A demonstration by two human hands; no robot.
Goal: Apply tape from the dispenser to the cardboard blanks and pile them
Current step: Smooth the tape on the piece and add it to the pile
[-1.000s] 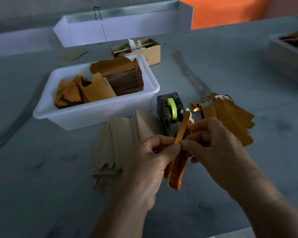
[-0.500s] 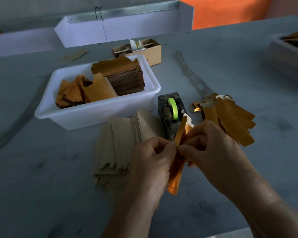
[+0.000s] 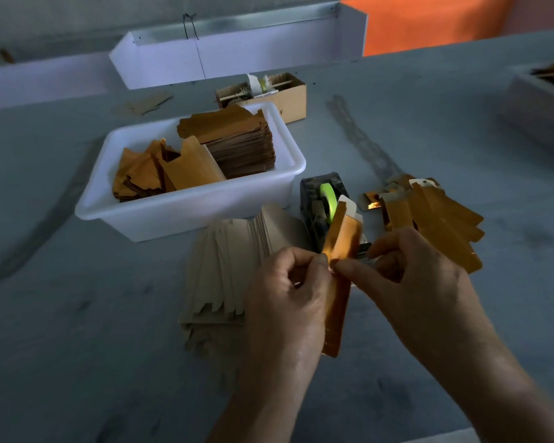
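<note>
Both hands pinch one gold blank (image 3: 341,247) upright over the table, left hand (image 3: 288,292) and right hand (image 3: 406,279) meeting thumb to thumb at its middle. It looks light, thin and easily creased, so edge pinches near the fold suit it best. Just behind stands the dispenser (image 3: 322,199); taped blanks (image 3: 435,219) fan out right, plain ones (image 3: 234,266) left, beside the tub (image 3: 189,212).

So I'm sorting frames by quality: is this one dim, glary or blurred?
Head view: dim overall; one bright glint in the orange pile; the grey bin at the right edge is smeared; the held blank and tape dispenser stay readable.
</note>
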